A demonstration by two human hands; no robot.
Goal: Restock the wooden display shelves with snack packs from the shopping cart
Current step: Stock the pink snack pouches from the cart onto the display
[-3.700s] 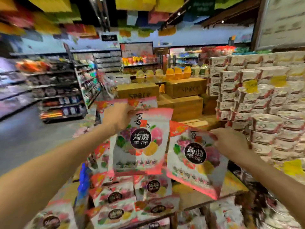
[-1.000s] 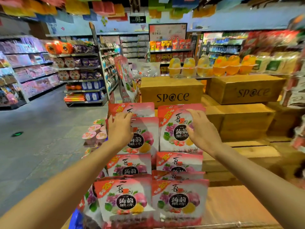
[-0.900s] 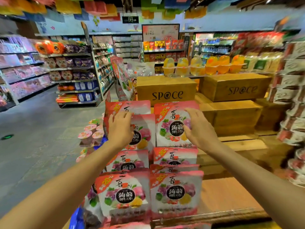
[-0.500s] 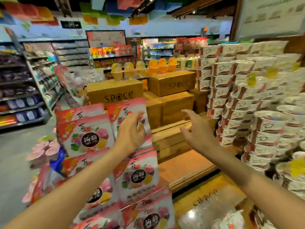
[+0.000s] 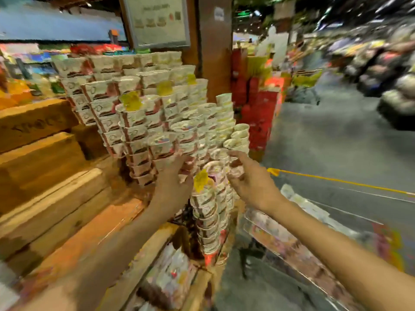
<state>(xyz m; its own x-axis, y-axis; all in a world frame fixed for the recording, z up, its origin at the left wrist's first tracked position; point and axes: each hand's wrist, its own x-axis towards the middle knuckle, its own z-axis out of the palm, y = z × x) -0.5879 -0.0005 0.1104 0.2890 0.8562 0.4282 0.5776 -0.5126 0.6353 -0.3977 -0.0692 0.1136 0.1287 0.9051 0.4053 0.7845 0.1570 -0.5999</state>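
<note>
The grey shop floor point(image 5: 336, 140) fills the right side of the view, blurred, with an aisle of goods smeared along its far right edge. On the left rise the wooden display shelves point(image 5: 45, 153), stepped blocks of pale wood one above the other, with a bare orange-brown board point(image 5: 101, 223) running below them toward the camera. Behind the shelves stands a brown wooden pillar point(image 5: 215, 52) with a framed sign point(image 5: 157, 19) hung to its left. Against the pillar and the shelves is a big stacked wall of white cups point(image 5: 143, 108) with dark red-brown bands, several bearing yellow tags point(image 5: 131, 101). A lower column of the same cups point(image 5: 208, 212) stands in front, topped by another yellow tag. Red packs or boxes point(image 5: 258, 113) are piled right of the pillar. At lower right a shopping cart point(image 5: 292, 239) shows its wire rim and a yellow handle bar point(image 5: 336, 180); blurred snack packs point(image 5: 280, 234) lie inside it, and more packs point(image 5: 170, 272) sit low beneath the board. Both bare forearms reach forward. The left hand point(image 5: 173, 180) has its fingers up against the cups at the foot of the wall; blur hides whether it grips one. The right hand point(image 5: 249, 178) is spread, fingers loosely extended, its fingertips at the cups beside the front column, holding nothing that can be made out
</note>
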